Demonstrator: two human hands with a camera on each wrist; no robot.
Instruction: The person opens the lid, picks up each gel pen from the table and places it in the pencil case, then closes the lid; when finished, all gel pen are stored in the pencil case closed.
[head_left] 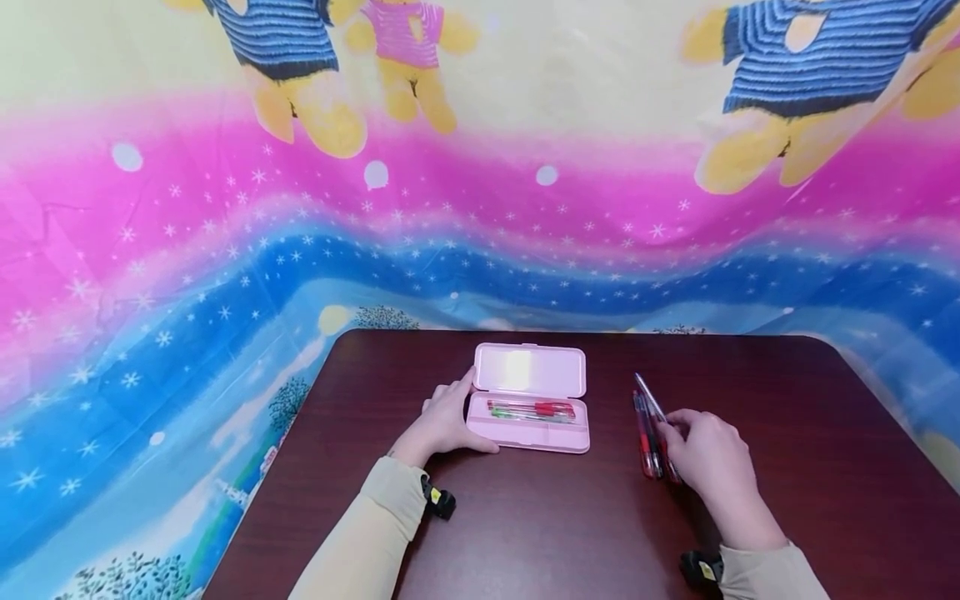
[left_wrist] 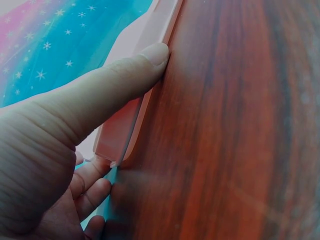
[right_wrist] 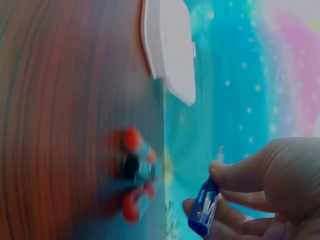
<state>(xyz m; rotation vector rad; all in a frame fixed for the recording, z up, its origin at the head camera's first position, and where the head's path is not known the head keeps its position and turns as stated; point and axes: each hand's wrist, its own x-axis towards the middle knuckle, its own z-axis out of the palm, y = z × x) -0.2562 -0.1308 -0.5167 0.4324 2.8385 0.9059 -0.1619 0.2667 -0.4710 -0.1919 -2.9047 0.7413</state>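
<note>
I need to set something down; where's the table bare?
The dark red-brown table is bare between the open pink rectangular plastic case and the slim red and black plastic pens, and in front of the case. It's crowded at the case's left side, by the left hand, and around the pens, by the right hand.

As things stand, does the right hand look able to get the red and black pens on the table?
Probably yes: the red and black pens lie close to the right hand, and the only visible hindrance is the blue-ended pen that it already pinches.
</note>
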